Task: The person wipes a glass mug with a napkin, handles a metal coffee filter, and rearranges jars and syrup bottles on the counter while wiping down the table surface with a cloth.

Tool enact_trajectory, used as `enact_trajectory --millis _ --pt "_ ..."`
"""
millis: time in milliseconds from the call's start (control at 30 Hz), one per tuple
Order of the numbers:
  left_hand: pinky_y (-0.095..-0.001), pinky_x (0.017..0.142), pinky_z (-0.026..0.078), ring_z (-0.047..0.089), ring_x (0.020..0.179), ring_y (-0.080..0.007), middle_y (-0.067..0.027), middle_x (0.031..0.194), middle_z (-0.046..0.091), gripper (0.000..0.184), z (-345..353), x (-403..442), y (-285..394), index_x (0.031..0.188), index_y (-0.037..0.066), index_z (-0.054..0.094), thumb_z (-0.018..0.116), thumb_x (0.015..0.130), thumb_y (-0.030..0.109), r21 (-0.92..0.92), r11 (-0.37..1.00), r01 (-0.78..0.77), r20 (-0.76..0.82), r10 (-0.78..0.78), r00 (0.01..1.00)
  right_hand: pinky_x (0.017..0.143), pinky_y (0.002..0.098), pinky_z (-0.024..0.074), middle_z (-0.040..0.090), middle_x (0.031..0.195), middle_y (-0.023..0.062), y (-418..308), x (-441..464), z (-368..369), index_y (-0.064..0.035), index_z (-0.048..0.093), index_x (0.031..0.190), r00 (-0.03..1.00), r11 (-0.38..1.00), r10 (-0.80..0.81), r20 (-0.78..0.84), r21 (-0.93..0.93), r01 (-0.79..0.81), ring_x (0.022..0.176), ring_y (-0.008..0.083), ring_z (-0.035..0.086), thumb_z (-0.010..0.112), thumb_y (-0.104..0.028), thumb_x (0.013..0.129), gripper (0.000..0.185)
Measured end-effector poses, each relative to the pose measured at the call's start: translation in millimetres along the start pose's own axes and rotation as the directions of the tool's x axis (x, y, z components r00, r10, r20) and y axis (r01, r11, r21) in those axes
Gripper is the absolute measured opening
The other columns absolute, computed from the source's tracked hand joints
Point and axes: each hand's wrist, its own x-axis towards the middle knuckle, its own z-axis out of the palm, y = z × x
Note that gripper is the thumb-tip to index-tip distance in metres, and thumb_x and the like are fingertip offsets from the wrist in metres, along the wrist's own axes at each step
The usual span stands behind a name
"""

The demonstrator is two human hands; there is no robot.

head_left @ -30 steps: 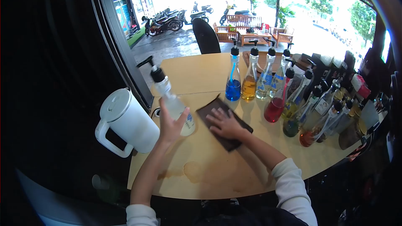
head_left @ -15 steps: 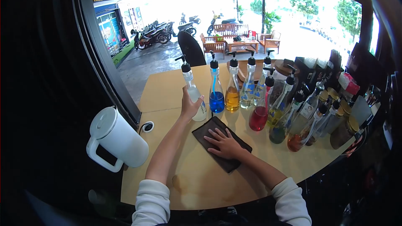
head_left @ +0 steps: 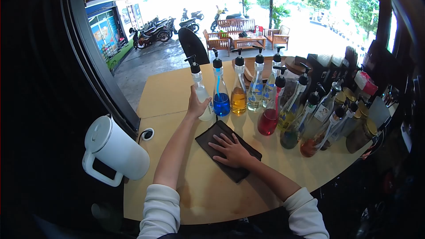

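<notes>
My left hand [head_left: 198,103] is wrapped around a clear pump bottle [head_left: 197,79] of cloudy white liquid, at the left end of a row of bottles. Its black pump top leans slightly left. Just to its right stands a pump bottle of blue liquid [head_left: 221,105], then one of amber liquid [head_left: 238,102]. My right hand [head_left: 231,151] lies flat, fingers spread, on a dark brown rectangular flat item [head_left: 207,138] on the table. Whether that item is a case or a folded cloth, I cannot tell.
More pump bottles curve along the right, among them a red one [head_left: 268,121] and a dark green one [head_left: 291,137]. Lidded jars [head_left: 363,135] stand behind them. A white pitcher [head_left: 117,150] is at the table's [head_left: 155,203] left edge, near a cable hole [head_left: 148,134].
The view has shifted a little, moving the scene leftward. My left hand and the white-liquid bottle are slightly closer to the blue bottle. My right hand stays flat on the dark item.
</notes>
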Motion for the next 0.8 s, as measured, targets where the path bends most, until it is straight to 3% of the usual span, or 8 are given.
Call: enact_trajectory --millis 300,400,500,567,633,700,767,800 --pt "-0.0398 0.088 0.045 0.055 0.102 -0.0283 -0.0186 0.112 0.050 0.072 -0.8 6.3 -4.0 0.128 0.005 0.025 0.073 0.076 0.017 -0.018 0.998 -0.062 -0.012 0.061 0.998 0.111 0.0573 0.0116 0.022 0.151 0.0097 1.2 0.1 1.1 -0.0253 0.029 0.144 1.000 1.000 0.002 0.001 0.006 -0.002 0.140 0.0300 0.017 0.036 -0.055 0.091 0.060" --pt "-0.0397 0.090 0.044 0.054 0.104 -0.0288 -0.0194 0.114 0.048 0.077 -4.1 7.7 -2.7 0.131 0.003 0.023 0.074 0.076 0.019 -0.015 0.999 0.032 0.046 -0.032 0.998 0.111 0.0568 0.0111 0.022 0.151 0.0096 0.1 0.1 -0.1 -0.0251 0.030 0.143 1.000 1.000 0.002 0.004 0.013 -0.002 0.140 0.0301 0.018 0.036 -0.055 0.091 0.060" --pt "-0.0402 0.095 0.041 0.050 0.110 -0.0287 -0.0209 0.119 0.044 0.083 3.7 -5.8 -16.3 0.134 0.002 0.020 0.075 0.076 0.022 0.032 0.999 0.028 -0.002 -0.028 1.000 0.111 0.0563 0.0120 0.024 0.150 0.0096 3.7 0.4 -5.5 -0.0249 0.031 0.143 0.999 0.999 -0.014 0.033 0.047 0.012 0.140 0.0297 0.018 0.037 -0.055 0.091 0.060" --pt "-0.0398 0.101 0.036 0.042 0.121 -0.0293 -0.0228 0.127 0.039 0.083 7.2 -23.1 -24.1 0.135 0.000 0.019 0.074 0.077 0.024 0.083 0.995 0.059 -0.129 -0.048 0.991 0.110 0.0559 0.0142 0.026 0.149 0.0097 19.9 2.0 -3.2 -0.0244 0.034 0.142 0.997 0.996 -0.071 -0.025 0.059 0.072 0.138 0.0305 0.022 0.043 -0.053 0.090 0.060" --pt "-0.0386 0.105 0.032 0.036 0.127 -0.0305 -0.0219 0.132 0.036 0.080 -31.1 -61.4 37.6 0.136 0.000 0.021 0.071 0.079 0.024 0.093 0.989 0.111 0.023 -0.114 0.993 0.108 0.0587 0.0139 0.027 0.149 0.0100 28.6 7.8 5.3 -0.0197 0.035 0.140 0.990 0.996 0.078 -0.113 0.049 -0.073 0.138 0.0302 0.023 0.044 -0.050 0.090 0.059" --pt "-0.0397 0.105 0.031 0.035 0.129 -0.0323 -0.0196 0.135 0.036 0.069 -79.5 -109.9 98.9 0.134 0.000 0.028 0.067 0.081 0.021 0.014 0.997 0.075 0.074 -0.076 0.994 0.107 0.0620 0.0112 0.025 0.149 0.0125 16.1 14.0 12.0 -0.0165 0.035 0.141 0.963 0.973 0.229 -0.144 0.014 -0.229 0.139 0.0327 0.020 0.043 -0.048 0.091 0.059" --pt "-0.0419 0.104 0.032 0.037 0.128 -0.0313 -0.0171 0.135 0.038 0.059 -138.4 -151.6 137.0 0.131 0.001 0.035 0.064 0.082 0.017 0.149 0.981 -0.127 0.049 0.121 0.991 0.106 0.0641 0.0087 0.023 0.149 0.0152 -21.5 24.0 36.8 -0.0155 0.033 0.141 0.927 0.941 0.318 -0.199 -0.056 -0.335 0.139 0.0361 0.017 0.041 -0.046 0.091 0.059" --pt "-0.0424 0.103 0.032 0.037 0.127 -0.0306 -0.0167 0.135 0.038 0.055 -166.6 -174.6 148.1 0.130 0.001 0.038 0.062 0.083 0.016 0.215 0.970 -0.115 -0.072 0.133 0.988 0.106 0.0650 0.0085 0.022 0.149 0.0171 -44.0 28.5 32.5 -0.0158 0.032 0.142 0.977 0.984 0.174 -0.125 -0.006 -0.176 0.138 0.0388 0.016 0.040 -0.046 0.091 0.060"
